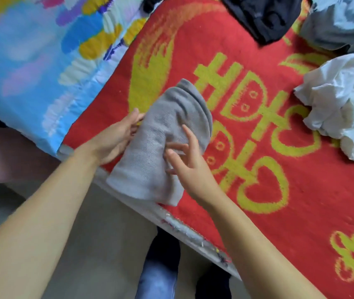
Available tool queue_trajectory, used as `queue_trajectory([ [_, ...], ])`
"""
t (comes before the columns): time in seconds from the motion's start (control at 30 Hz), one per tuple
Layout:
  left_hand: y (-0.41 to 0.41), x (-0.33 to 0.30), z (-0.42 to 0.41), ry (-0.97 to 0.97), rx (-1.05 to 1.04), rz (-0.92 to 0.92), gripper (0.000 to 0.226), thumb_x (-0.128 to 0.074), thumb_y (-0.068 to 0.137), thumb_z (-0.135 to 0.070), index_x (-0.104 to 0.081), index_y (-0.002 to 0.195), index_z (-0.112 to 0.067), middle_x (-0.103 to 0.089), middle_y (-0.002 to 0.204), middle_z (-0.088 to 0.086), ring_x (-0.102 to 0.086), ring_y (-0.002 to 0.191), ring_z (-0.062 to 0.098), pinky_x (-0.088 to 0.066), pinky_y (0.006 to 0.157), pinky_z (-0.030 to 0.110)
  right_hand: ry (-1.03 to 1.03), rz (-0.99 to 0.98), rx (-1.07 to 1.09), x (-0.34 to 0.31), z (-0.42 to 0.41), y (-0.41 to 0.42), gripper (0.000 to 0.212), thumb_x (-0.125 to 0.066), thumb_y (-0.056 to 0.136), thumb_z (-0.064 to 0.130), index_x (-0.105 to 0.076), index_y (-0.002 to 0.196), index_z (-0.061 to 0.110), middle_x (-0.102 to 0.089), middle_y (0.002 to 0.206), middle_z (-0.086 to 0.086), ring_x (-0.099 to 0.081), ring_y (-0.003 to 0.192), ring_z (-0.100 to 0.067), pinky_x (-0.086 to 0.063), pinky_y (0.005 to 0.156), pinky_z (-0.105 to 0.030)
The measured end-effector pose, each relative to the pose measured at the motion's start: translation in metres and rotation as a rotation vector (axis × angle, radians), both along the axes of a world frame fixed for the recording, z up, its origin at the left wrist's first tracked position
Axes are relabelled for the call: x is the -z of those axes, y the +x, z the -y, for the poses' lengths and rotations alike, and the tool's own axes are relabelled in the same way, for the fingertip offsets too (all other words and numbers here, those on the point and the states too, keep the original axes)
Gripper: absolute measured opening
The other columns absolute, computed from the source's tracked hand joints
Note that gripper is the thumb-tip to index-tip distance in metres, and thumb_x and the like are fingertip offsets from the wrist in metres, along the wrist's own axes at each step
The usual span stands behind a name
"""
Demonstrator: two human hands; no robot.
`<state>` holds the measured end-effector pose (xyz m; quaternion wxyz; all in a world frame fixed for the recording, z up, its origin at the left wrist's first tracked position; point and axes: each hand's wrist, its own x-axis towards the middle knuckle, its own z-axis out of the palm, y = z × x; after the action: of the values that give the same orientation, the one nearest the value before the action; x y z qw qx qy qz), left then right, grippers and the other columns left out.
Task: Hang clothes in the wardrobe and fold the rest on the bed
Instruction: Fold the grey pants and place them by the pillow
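Looking down from the head view, the folded grey garment (pixel 163 143) lay at the near edge of the bed (pixel 301 201), close to its near left corner, and its lower end reached over that edge above the floor (pixel 98 229). The left hand (pixel 115 140) held the garment's left side, its fingers curled against the cloth. The right hand (pixel 187 162) rested on the right side with fingers spread and nearly straight, so it grasped nothing and only touched the fabric.

My judgement was that the garment could slip off the near edge if either hand let go too early, because part of it hung without support. The loose layers at its far end could also open again if the right hand pushed instead of pressing flat.

Toward the far right edge a crumpled white garment (pixel 335 113), a dark garment (pixel 264 16) and a pale blue garment (pixel 344 20) waited unfolded; a wide sweep of the arm could drag them. A bright quilt (pixel 42 50) lay along the left edge
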<state>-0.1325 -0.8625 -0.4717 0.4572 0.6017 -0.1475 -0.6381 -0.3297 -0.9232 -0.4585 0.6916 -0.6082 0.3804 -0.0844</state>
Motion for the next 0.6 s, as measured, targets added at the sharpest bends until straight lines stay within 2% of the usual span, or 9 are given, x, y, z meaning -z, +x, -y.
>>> queue_trajectory([
  [0.07, 0.028, 0.0, -0.011, 0.007, 0.072, 0.27, 0.06, -0.044, 0.089, -0.053, -0.043, 0.142, -0.025, -0.047, 0.143, -0.009, -0.042, 0.13, 0.002, -0.033, 0.109, 0.026, -0.303, -0.106, -0.278, 0.016, -0.008, 0.032, 0.068, -0.051, 0.096, 0.021, -0.014, 0.152, 0.022, -0.044, 0.144, -0.002, -0.046, 0.127, -0.013, -0.034, 0.101, -0.016],
  [0.13, 0.042, 0.021, -0.018, 0.17, 0.227, 0.707, 0.067, -0.049, 0.094, -0.046, -0.024, 0.151, -0.022, -0.024, 0.156, -0.004, -0.023, 0.14, 0.003, -0.018, 0.113, 0.022, -0.602, -0.258, -0.577, 0.039, -0.01, 0.052, 0.064, -0.045, 0.099, 0.024, -0.013, 0.153, 0.014, -0.021, 0.158, -0.006, -0.021, 0.144, -0.021, -0.016, 0.116, -0.028],
  [0.2, 0.035, 0.044, -0.025, 0.423, 0.411, 1.064, 0.071, -0.044, 0.095, -0.052, -0.01, 0.153, -0.029, -0.005, 0.161, 0.004, -0.004, 0.147, 0.015, -0.006, 0.117, 0.041, -0.71, -0.418, -0.809, 0.058, -0.008, 0.061, 0.061, -0.038, 0.102, 0.034, -0.009, 0.154, 0.019, -0.004, 0.162, -0.003, -0.001, 0.148, -0.021, -0.001, 0.119, -0.037],
  [0.27, 0.008, 0.064, -0.034, 0.522, 0.49, 1.262, 0.07, -0.033, 0.094, -0.058, -0.003, 0.153, -0.032, 0.006, 0.161, 0.005, 0.009, 0.148, 0.02, 0.001, 0.114, 0.058, -0.745, -0.464, -0.939, 0.068, -0.001, 0.066, 0.058, -0.036, 0.102, 0.033, -0.014, 0.153, 0.018, -0.004, 0.162, -0.004, -0.001, 0.148, -0.022, -0.002, 0.12, -0.04],
  [0.37, -0.037, 0.08, -0.043, 0.51, 0.355, 1.38, 0.067, -0.033, 0.095, -0.053, -0.011, 0.153, -0.027, 0.001, 0.161, 0.01, 0.007, 0.148, 0.022, 0.003, 0.112, 0.062, -0.816, -0.306, -0.791, 0.07, 0.018, 0.073, 0.04, -0.042, 0.096, 0.012, -0.051, 0.134, 0.007, -0.039, 0.148, -0.011, -0.032, 0.139, -0.026, -0.025, 0.114, -0.046],
  [0.4, -0.046, 0.084, -0.044, 0.522, 0.288, 1.382, 0.069, -0.037, 0.094, -0.052, -0.012, 0.153, -0.025, 0.001, 0.16, 0.012, 0.006, 0.148, 0.024, 0.004, 0.111, 0.062, -0.871, -0.281, -0.73, 0.072, 0.027, 0.077, 0.039, -0.043, 0.094, 0.008, -0.055, 0.131, 0.007, -0.042, 0.147, -0.01, -0.033, 0.139, -0.026, -0.024, 0.115, -0.048],
  [0.47, -0.052, 0.092, -0.043, 0.565, 0.159, 1.358, 0.075, -0.044, 0.092, -0.051, -0.012, 0.153, -0.022, 0.002, 0.16, 0.015, 0.006, 0.148, 0.026, 0.004, 0.11, 0.063, -1.038, -0.316, -0.752, 0.08, 0.05, 0.083, 0.047, -0.043, 0.097, 0.016, -0.041, 0.144, 0.018, -0.026, 0.157, -0.004, -0.014, 0.148, -0.024, -0.008, 0.119, -0.051],
  [0.53, -0.052, 0.101, -0.045, 0.613, 0.095, 1.328, 0.079, -0.044, 0.091, -0.052, -0.01, 0.153, -0.02, 0.004, 0.159, 0.016, 0.007, 0.148, 0.027, 0.002, 0.11, 0.064, -1.184, -0.405, -0.95, 0.096, 0.079, 0.086, 0.054, -0.035, 0.102, 0.036, -0.016, 0.152, 0.03, -0.006, 0.161, 0.004, 0.0, 0.149, -0.021, 0.001, 0.116, -0.054],
  [0.6, -0.054, 0.114, -0.053, 0.624, 0.102, 1.322, 0.079, -0.04, 0.092, -0.055, -0.006, 0.153, -0.019, 0.008, 0.159, 0.016, 0.008, 0.148, 0.027, 0.0, 0.11, 0.065, -1.191, -0.474, -1.106, 0.115, 0.103, 0.086, 0.056, -0.022, 0.101, 0.049, 0.005, 0.15, 0.039, 0.011, 0.16, 0.011, 0.008, 0.148, -0.017, 0.006, 0.116, -0.054],
])
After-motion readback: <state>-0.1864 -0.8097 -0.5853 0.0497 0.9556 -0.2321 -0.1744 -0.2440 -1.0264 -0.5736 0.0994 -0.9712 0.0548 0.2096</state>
